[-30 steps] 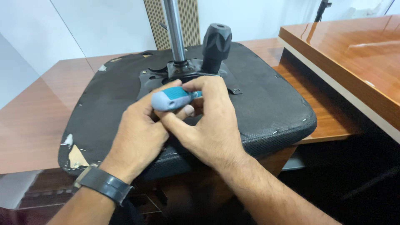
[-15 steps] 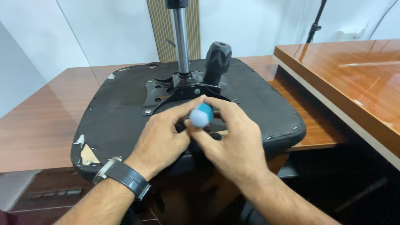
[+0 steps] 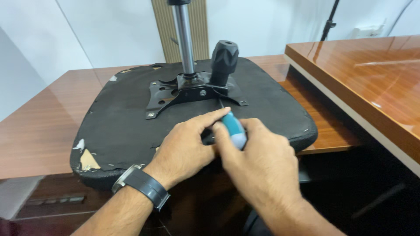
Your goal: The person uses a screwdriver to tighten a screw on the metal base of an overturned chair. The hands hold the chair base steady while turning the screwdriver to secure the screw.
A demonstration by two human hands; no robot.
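- Both hands meet over the near half of an upturned chair seat: the right hand is wrapped around the teal-and-grey handle of a screwdriver, while the left hand lies flat-fingered beside it, its forefinger stretched along the shaft as a guide.
- The screwdriver's thin shaft runs away from the hands toward the black mounting plate; its tip seems to sit at or near the plate's near edge, though which screw it meets I cannot tell.
- As for progress, the plate looks fully seated on the seat underside, with screw heads showing at its corners, so I judge none removed so far.
- Counted: one screwdriver, one plate, one chrome gas-lift column beyond the hands, one black knobbed lever just right of it, about four visible screws.
- One dark wristwatch on the left wrist.
- Two wooden surfaces: the table under the seat, a glossier one to the right.
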